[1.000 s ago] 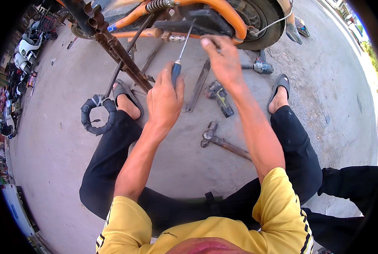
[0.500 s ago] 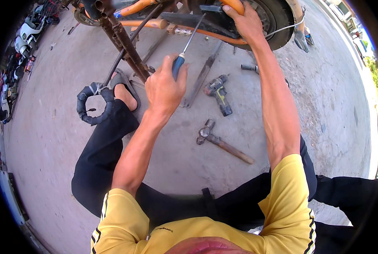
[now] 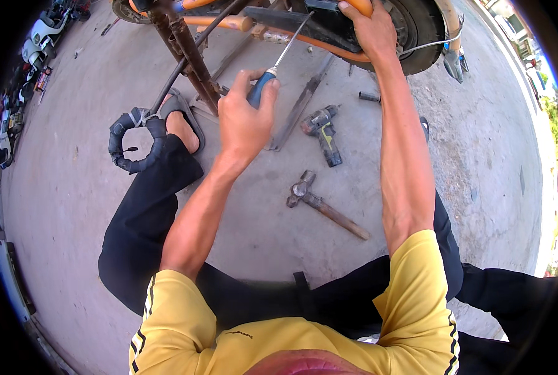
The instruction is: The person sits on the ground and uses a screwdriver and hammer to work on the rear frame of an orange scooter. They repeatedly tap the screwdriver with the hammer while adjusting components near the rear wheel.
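Note:
My left hand (image 3: 246, 122) is closed around the blue handle of a screwdriver (image 3: 291, 45), whose steel shaft slants up and to the right. Its tip meets or overlaps a black panel (image 3: 332, 30) low on an orange-framed vehicle; actual contact I cannot tell. Beyond the panel, my right hand (image 3: 379, 32) is wrapped over a curved orange part (image 3: 359, 5), beside a wheel with a black tyre (image 3: 425, 44). The top of that orange part is cut off by the picture's edge.
On the concrete lie a ball-peen hammer (image 3: 329, 210), a cordless drill (image 3: 324, 134), a dark socket (image 3: 370, 96) and a flat metal bar (image 3: 302, 106). A black-wrapped ring (image 3: 118, 145) on a rod hangs near my left foot. Parked scooters (image 3: 38, 47) stand far left.
The view has shifted slightly, moving the vehicle up and right in the picture. The screwdriver's tip stays by the same part of the black panel. Both hands keep their hold.

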The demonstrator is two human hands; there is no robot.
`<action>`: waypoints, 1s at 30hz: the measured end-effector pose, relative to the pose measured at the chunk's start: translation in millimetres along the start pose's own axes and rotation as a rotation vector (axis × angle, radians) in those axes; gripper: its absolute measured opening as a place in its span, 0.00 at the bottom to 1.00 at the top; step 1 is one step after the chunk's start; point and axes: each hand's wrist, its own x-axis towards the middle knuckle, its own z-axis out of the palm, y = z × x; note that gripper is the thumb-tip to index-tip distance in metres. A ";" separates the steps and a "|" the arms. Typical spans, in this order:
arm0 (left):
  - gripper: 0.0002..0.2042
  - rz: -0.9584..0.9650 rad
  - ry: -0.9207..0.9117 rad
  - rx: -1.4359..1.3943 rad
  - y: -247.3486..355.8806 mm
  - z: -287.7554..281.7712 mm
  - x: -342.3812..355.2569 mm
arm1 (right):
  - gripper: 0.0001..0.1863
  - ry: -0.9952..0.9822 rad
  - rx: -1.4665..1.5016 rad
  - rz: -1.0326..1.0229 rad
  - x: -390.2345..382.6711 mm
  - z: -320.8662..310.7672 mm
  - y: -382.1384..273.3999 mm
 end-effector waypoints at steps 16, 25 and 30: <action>0.17 0.123 -0.038 0.335 22.3 -18.9 12.2 | 0.32 -0.059 -0.089 -0.181 1.5 4.6 35.0; 0.20 -0.988 -0.508 -1.318 -41.8 11.6 -43.5 | 0.37 -0.045 -0.032 -0.273 -3.0 -8.8 58.9; 0.18 -0.796 -0.430 -0.500 -41.8 30.8 -98.6 | 0.37 -0.082 -0.192 -0.309 -31.2 -28.8 55.8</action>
